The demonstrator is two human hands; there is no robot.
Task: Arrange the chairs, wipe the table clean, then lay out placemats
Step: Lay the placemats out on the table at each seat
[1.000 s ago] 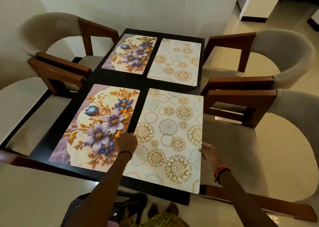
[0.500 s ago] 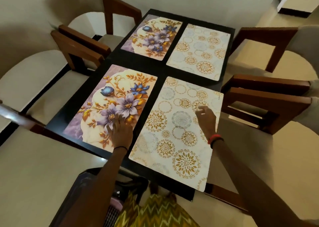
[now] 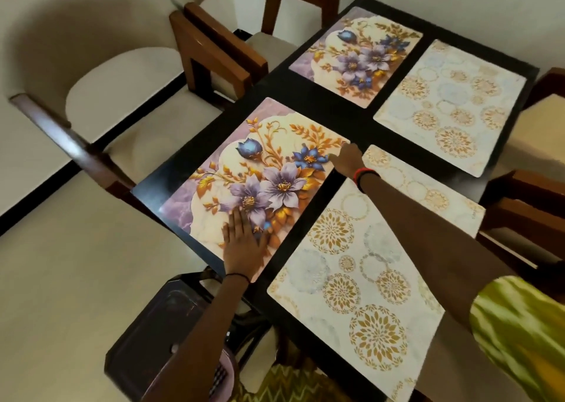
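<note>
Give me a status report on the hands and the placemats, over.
Left hand flat on near floral placemat. Right hand at its far right corner, grip unclear. Gold-circle placemat alongside, right forearm across it. Nothing blocking.

Home dining area, I'd say: black dining table (image 3: 308, 99) near a cream wall (image 3: 91, 10), cushioned wooden armchairs (image 3: 214, 53) pulled in along both sides, floral placemats (image 3: 269, 157) and gold-medallion placemats (image 3: 360, 294), black skirting (image 3: 36, 200).

I can read no words, numbers or brand marks on anything around my left hand (image 3: 243, 249) or my right hand (image 3: 347, 161).
</note>
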